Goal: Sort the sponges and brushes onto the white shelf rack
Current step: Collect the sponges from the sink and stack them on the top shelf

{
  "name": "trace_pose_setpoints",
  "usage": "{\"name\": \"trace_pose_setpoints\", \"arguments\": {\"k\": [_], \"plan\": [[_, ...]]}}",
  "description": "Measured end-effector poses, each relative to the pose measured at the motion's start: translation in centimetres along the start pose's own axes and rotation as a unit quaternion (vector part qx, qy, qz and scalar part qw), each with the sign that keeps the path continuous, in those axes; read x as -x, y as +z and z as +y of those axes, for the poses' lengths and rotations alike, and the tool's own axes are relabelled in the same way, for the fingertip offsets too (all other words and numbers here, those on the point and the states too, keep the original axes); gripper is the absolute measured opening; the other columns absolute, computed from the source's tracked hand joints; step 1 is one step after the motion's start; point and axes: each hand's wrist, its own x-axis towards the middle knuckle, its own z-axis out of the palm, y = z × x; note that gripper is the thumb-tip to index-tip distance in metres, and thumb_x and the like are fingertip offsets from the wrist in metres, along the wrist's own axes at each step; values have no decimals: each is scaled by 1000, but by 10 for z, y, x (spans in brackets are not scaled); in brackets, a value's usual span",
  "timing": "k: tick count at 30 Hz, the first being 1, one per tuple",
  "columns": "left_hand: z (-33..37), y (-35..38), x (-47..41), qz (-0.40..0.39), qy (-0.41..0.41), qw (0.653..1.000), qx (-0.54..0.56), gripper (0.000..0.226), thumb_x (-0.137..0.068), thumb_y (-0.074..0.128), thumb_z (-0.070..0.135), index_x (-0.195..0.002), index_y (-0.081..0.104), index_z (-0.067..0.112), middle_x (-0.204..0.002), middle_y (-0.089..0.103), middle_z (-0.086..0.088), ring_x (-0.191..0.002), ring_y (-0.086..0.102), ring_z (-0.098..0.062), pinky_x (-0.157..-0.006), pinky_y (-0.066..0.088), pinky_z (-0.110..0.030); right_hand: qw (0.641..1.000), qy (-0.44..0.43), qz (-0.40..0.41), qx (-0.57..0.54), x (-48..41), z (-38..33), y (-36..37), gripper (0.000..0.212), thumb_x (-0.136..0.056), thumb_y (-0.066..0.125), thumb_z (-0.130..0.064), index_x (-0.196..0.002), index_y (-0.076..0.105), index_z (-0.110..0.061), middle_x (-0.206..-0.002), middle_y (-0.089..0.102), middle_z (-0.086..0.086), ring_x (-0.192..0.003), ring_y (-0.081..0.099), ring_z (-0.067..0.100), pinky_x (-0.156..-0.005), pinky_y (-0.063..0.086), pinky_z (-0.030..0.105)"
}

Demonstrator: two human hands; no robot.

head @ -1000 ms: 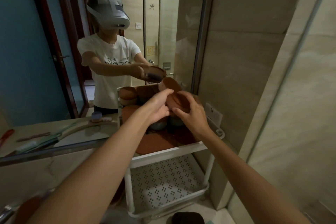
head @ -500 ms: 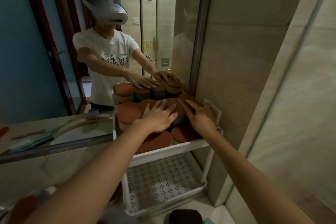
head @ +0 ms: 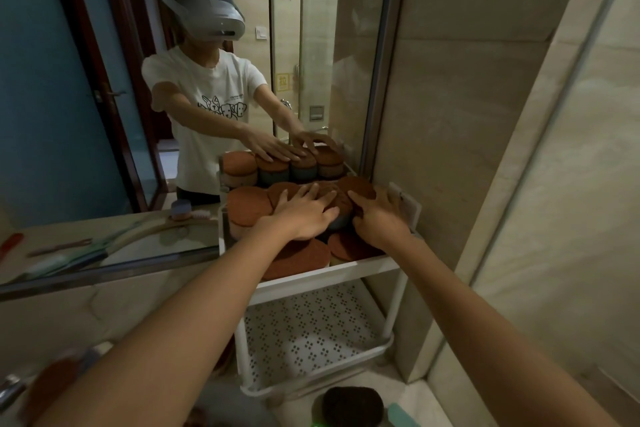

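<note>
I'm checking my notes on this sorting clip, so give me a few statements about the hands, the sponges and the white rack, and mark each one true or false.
1. The left hand and the right hand both rest on the brown sponges on the top shelf of the rack. True.
2. The left hand grips a brush. False: it lies flat on the sponges, fingers spread.
3. The lower shelf is packed with sponges. False: its perforated floor shows, with no sponges on it.
4. A dark round scrubber lies in front of the rack, not on it. True.
</note>
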Motion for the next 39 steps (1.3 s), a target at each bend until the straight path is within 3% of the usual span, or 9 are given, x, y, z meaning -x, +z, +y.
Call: {"name": "trace_pose_setpoints", "arguments": {"k": [4,7,10,15,19,24,30,35,39], "plan": [[6,-7,8,101,2,993,62,46,-101,24,31,-145,31,21,-156,24,-8,-146,16,-21,-117,-6,-48,994,-34,68,-78,9,-4,-6,50,-89,46,-14,-139,40,-15,-149,31,17,-137,29,34,-113,28,44],[9,-10,21,216,7,969,117,37,-99,31,22,-130,50,11,-135,50,-13,-130,42,-25,-116,14,-43,974,-73,169,-130,31,-14,-4,39,-84,47,-3,-122,58,-5,-137,47,18,-125,44,34,-101,39,38],[17,-7,48,300,5,934,193,31,-96,39,15,-117,60,5,-119,59,-17,-113,54,-29,-94,36,-29,938,-126,255,-197,62,-25,6,27,-79,48,-1,-99,65,2,-111,57,19,-98,58,32,-79,45,31],[24,32,111,384,-1,890,245,23,-92,44,10,-97,65,5,-98,66,-13,-90,60,-24,-72,38,-24,914,-170,253,-269,137,-26,62,22,-74,43,-9,-84,59,2,-87,55,17,-73,45,15,-62,34,19],[30,96,153,316,-33,903,290,19,-93,46,11,-97,64,7,-84,63,-8,-76,56,-20,-64,36,-25,961,-142,70,-228,184,3,141,27,-73,42,-14,-91,60,-4,-93,59,16,-79,59,29,-66,46,34],[22,185,173,108,-168,925,322,21,-94,45,13,-104,62,5,-106,66,-11,-99,61,-24,-77,41,-24,981,-18,-170,-91,196,37,200,48,-81,52,-7,-129,44,-6,-135,43,16,-123,41,33,-98,39,39],[6,247,197,6,-304,874,378,20,-89,46,8,-98,63,2,-106,67,-22,-97,63,-37,-87,52,-45,966,-28,-258,14,181,45,223,68,-86,54,-15,-144,20,-13,-149,28,10,-139,21,29,-112,26,43],[-7,260,213,-4,-341,866,365,25,-92,44,12,-104,64,3,-112,66,-20,-105,60,-37,-92,49,-44,970,-20,-241,28,173,50,234,68,-81,59,-11,-140,25,-11,-139,36,15,-131,33,33,-112,26,43],[-14,260,218,26,-357,847,393,21,-91,46,11,-102,63,4,-110,66,-21,-104,61,-37,-91,50,-45,988,-25,-155,-12,177,51,231,54,-76,65,-17,-123,42,-9,-126,45,15,-118,42,32,-107,30,40]]}}
